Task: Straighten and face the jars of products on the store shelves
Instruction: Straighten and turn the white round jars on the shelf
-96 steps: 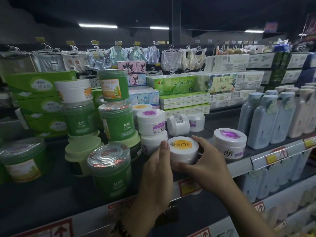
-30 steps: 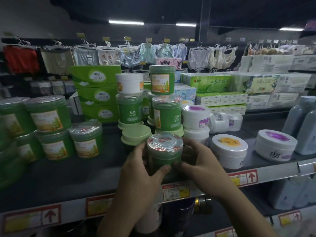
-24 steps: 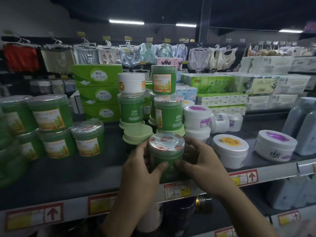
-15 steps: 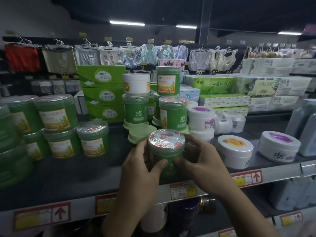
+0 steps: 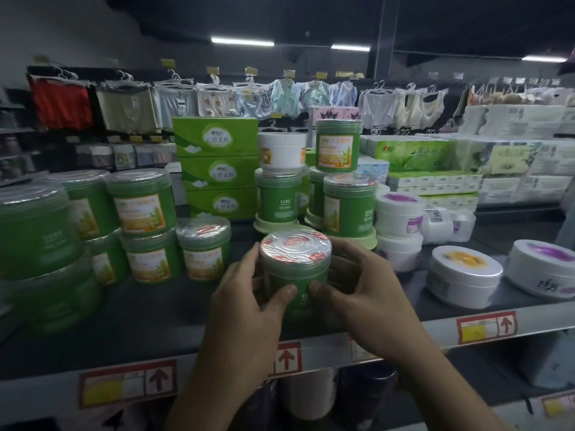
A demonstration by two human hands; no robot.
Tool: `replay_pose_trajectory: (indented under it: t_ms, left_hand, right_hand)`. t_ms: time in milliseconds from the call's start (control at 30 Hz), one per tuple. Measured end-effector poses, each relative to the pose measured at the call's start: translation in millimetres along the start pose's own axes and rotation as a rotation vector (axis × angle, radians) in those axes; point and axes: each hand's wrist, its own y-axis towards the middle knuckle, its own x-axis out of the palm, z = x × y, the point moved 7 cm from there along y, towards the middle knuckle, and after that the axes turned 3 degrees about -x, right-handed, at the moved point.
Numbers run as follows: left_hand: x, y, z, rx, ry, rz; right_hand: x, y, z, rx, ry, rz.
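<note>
Once the white jar point(image 5: 463, 275) at three o'clock was faced, the green jar point(image 5: 295, 269) was taken up next, clasped by left hand point(image 5: 245, 309) and right hand point(image 5: 364, 301).

Two hands point(image 5: 245, 309), one held jar point(image 5: 295, 269), three stacked green boxes point(image 5: 217, 174), three ceiling lights point(image 5: 242, 42)

Between my left hand point(image 5: 245, 309) and right hand point(image 5: 361, 293) stands a green plastic jar point(image 5: 295, 275); shrink-wrapped green jars point(image 5: 140, 206) left of them, flat white tubs point(image 5: 463, 275) right, stacked jars point(image 5: 348, 203) behind.
</note>
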Motion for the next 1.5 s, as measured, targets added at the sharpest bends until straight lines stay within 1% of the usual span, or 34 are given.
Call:
replay_pose_trajectory:
  t_ms: [100, 300, 633, 833, 1167, 1367, 1500]
  left_hand:
    - [-17.0, -0.2, -4.7, -0.009, -0.012, 0.013]
    - [-57.1, -3.7, -20.8, -0.075, -0.077, 0.099]
    - [-118.7, -4.4, -54.5, -0.126, -0.061, 0.171]
    - [-145.0, -2.2, -70.5, -0.158, -0.048, 0.185]
    - [-170.7, -3.2, -87.9, -0.173, 0.046, 0.228]
    - [-179.7, -5.8, -86.6, -0.119, 0.269, 0.238]
    - [-183.1, -8.7, -85.3, -0.104, 0.325, 0.255]
  right_hand:
    - [18.1, 3.9, -1.0, 0.001, 0.026, -0.008]
    - [62.5, 10.5, -1.9, 0.006, 0.042, -0.052]
    - [136.9, 23.9, -0.2, 0.007, 0.015, -0.089]
    - [169.8, 28.7, -1.9, 0.009, -0.027, -0.102]
    - [205.9, 32.1, -3.6, 0.006, -0.048, -0.089]
    - [219.8, 38.1, -2.4, 0.049, -0.080, -0.086]
    - [226.2, 42.4, -4.8, 0.080, -0.124, -0.120]
